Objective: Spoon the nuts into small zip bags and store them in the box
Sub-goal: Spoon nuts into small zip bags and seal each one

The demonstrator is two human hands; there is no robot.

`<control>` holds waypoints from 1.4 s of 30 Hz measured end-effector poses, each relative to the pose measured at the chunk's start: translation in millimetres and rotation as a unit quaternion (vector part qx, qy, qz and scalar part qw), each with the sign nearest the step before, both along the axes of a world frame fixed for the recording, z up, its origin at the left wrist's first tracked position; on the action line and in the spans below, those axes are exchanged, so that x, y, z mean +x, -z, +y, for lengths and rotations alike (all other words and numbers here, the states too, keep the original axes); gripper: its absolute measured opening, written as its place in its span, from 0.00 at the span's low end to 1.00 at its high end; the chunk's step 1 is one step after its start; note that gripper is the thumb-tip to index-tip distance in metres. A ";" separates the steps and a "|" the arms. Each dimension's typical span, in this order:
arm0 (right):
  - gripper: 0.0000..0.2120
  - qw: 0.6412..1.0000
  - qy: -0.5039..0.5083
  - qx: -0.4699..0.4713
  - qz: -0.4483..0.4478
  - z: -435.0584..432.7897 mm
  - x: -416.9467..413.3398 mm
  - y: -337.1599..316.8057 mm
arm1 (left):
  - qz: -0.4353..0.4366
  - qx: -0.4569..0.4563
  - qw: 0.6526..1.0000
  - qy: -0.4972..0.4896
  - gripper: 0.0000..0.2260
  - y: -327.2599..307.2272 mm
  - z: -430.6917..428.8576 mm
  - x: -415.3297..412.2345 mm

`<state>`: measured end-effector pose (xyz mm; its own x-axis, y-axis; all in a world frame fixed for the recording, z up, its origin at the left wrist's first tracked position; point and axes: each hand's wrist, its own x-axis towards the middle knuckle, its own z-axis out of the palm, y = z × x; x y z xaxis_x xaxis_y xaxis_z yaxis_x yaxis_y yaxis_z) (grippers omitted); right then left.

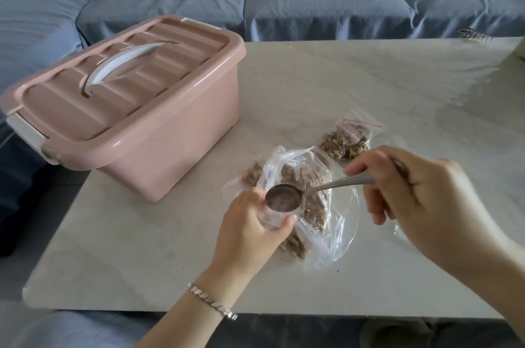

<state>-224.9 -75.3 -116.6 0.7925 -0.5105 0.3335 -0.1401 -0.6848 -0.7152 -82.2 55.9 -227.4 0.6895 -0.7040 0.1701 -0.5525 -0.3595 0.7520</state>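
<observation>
A large clear plastic bag (335,222) holding brown nuts (312,205) lies on the table near its front. My left hand (250,231) grips the mouth of a small clear zip bag (272,218) just left of it. My right hand (420,200) holds a metal spoon (284,197) by the handle, its empty bowl hovering over the small bag's opening. Filled small zip bags (346,140) with red seal lines lie behind the big bag. The pink box (136,103) with a white handle stands shut at the left.
The white marble table (369,77) stretches bare behind and to the right. A grey-blue sofa (284,1) with cushions runs along the far side. A few nuts (252,174) lie at the big bag's left edge.
</observation>
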 end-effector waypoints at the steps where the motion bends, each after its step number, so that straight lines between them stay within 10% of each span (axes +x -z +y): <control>1: 0.15 1.000 0.014 0.007 -0.020 -4.6 -5.0 2.0 | 0.001 -0.006 1.000 -0.016 0.14 -0.6 4.0 -0.5; 11: 0.15 0.976 0.087 0.197 -0.031 -12.9 -39.5 80.9 | 0.145 0.176 0.973 -0.032 0.08 1.8 12.4 -17.4; 29: 0.26 0.954 0.082 0.289 0.017 -7.9 -55.4 114.1 | 0.221 0.005 0.968 -0.118 0.07 5.4 -18.9 -11.3; 42: 0.16 0.919 0.119 0.374 0.027 -26.3 -45.6 102.0 | 0.178 0.001 0.978 -0.112 0.09 1.3 -12.4 1.9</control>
